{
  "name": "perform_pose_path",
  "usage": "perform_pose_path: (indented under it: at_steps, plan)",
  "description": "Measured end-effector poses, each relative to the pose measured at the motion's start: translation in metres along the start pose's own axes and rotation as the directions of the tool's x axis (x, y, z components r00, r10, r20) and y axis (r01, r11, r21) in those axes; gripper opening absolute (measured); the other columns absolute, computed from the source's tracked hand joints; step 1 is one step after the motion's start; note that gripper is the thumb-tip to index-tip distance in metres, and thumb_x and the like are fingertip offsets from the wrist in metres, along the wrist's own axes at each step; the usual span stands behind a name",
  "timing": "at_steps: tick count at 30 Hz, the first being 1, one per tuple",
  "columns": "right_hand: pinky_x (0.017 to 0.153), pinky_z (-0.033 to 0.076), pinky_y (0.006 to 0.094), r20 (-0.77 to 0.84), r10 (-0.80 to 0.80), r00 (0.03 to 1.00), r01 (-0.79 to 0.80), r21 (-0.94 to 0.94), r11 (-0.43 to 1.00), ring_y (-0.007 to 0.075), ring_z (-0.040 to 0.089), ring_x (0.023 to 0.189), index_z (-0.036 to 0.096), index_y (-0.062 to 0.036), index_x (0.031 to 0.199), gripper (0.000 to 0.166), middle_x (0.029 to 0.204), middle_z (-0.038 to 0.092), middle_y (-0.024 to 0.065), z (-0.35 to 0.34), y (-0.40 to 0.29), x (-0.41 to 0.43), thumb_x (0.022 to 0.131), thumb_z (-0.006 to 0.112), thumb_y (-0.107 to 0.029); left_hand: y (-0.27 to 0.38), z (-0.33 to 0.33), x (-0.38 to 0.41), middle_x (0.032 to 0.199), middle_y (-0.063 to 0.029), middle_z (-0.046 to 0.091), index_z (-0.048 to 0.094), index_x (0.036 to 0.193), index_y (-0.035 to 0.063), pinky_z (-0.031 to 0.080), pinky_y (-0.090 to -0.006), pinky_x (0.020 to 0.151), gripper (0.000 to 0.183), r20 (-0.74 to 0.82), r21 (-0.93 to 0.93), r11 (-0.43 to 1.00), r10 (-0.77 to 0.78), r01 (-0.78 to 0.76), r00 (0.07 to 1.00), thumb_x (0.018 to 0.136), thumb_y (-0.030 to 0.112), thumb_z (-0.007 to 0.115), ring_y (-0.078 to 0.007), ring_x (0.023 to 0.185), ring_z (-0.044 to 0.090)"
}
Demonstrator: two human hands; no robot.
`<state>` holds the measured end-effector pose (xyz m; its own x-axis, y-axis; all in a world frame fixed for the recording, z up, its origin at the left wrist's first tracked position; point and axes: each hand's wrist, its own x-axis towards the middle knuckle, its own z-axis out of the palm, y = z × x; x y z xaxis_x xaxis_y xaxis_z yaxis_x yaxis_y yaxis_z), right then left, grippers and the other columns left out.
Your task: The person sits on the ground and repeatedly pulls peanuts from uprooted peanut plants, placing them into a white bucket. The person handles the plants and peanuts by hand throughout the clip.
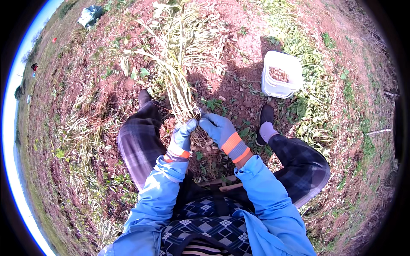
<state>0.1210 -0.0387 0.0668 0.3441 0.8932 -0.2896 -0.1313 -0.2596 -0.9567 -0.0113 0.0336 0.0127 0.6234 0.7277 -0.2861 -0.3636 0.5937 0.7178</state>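
My left hand (182, 136), in a grey work glove with an orange-banded cuff, grips a bundle of pulled peanut plants (179, 92) near its root end. The pale stems stretch away from me, with wilted leaves at the far end. On the right side of the same root end, my gloved right hand (219, 128) closes on the bundle, its fingertips partly hidden. Tangled roots with a few peanut pods (208, 148) hang below and between the hands. Ahead to the right stands a white plastic bucket (278, 88) with peanuts (278, 74) in its bottom.
My bent legs frame the work, with a dark shoe (266, 116) near the bucket. More pulled plants (201, 41) lie ahead on reddish soil. A leafy row (310, 64) runs along the right. A pale green sack (90, 15) sits far left; a person (34, 68) is distant.
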Motion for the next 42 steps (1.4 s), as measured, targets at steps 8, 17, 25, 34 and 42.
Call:
perform_pose_path:
  at_steps: [8, 17, 25, 34, 42]
  plan:
    - [0.065, 0.043, 0.0221, -0.046, -0.317, 0.947, 0.306, -0.158, 0.939, 0.0074, 0.051, 0.07, 0.059, -0.0002, 0.096, 0.017, 0.078, 0.057, -0.0003, -0.001, 0.013, -0.005, 0.079, 0.061, -0.005, 0.016, 0.019, -0.007, 0.088, -0.0052, 0.06, 0.059, 0.1, 0.0006, 0.045, -0.0264, 0.074, 0.028, 0.041, 0.032, 0.99, 0.134, -0.135, 0.99, 0.082, 0.022, 0.058, -0.0145, 0.08, 0.057]
    - [0.039, 0.035, 0.0226, -0.251, 0.135, 0.959, 0.018, 0.525, 0.851, 0.0084, 0.042, 0.042, 0.058, -0.0035, 0.088, 0.008, 0.058, 0.05, -0.0011, 0.0, 0.007, 0.003, 0.081, 0.06, -0.007, 0.016, 0.039, -0.013, 0.077, -0.0014, 0.059, 0.058, 0.095, 0.0029, 0.045, -0.0246, 0.064, 0.023, -0.051, -0.077, 0.996, -0.048, 0.044, 0.998, 0.086, 0.024, 0.058, -0.0115, 0.068, 0.055]
    - [0.046, 0.043, 0.0238, -0.334, 0.138, 0.932, 0.183, 0.767, 0.615, 0.0112, 0.051, 0.057, 0.055, -0.0007, 0.092, 0.009, 0.073, 0.054, 0.0034, -0.067, 0.034, 0.005, 0.083, 0.055, -0.005, 0.029, 0.037, -0.009, 0.067, 0.0, 0.049, 0.054, 0.094, 0.007, 0.046, -0.033, 0.07, 0.021, 0.109, -0.448, 0.894, 0.017, 0.034, 0.994, 0.088, 0.027, 0.054, -0.0145, 0.065, 0.049]
    - [0.058, 0.047, 0.0253, 0.07, 0.208, 0.976, -0.21, 0.573, 0.792, 0.0101, 0.054, 0.067, 0.056, -0.0046, 0.105, 0.023, 0.084, 0.057, 0.0019, -0.024, 0.023, -0.04, 0.087, 0.051, -0.018, 0.035, 0.036, -0.007, 0.07, 0.0002, 0.045, 0.049, 0.105, 0.0043, 0.041, -0.0347, 0.077, 0.023, 0.269, -0.723, 0.667, 0.032, 0.18, 0.963, 0.089, 0.022, 0.05, -0.0137, 0.067, 0.045]
    - [0.072, 0.05, 0.0284, 0.293, 0.14, 0.946, -0.321, 0.772, 0.548, 0.0141, 0.058, 0.082, 0.052, -0.0035, 0.11, 0.034, 0.095, 0.057, 0.0038, 0.005, 0.034, -0.037, 0.089, 0.051, -0.03, 0.034, 0.033, -0.008, 0.068, -0.0004, 0.042, 0.051, 0.104, -0.0003, 0.038, -0.0372, 0.078, 0.027, 0.291, -0.743, 0.633, 0.012, 0.218, 0.957, 0.088, 0.021, 0.048, -0.0129, 0.063, 0.043]
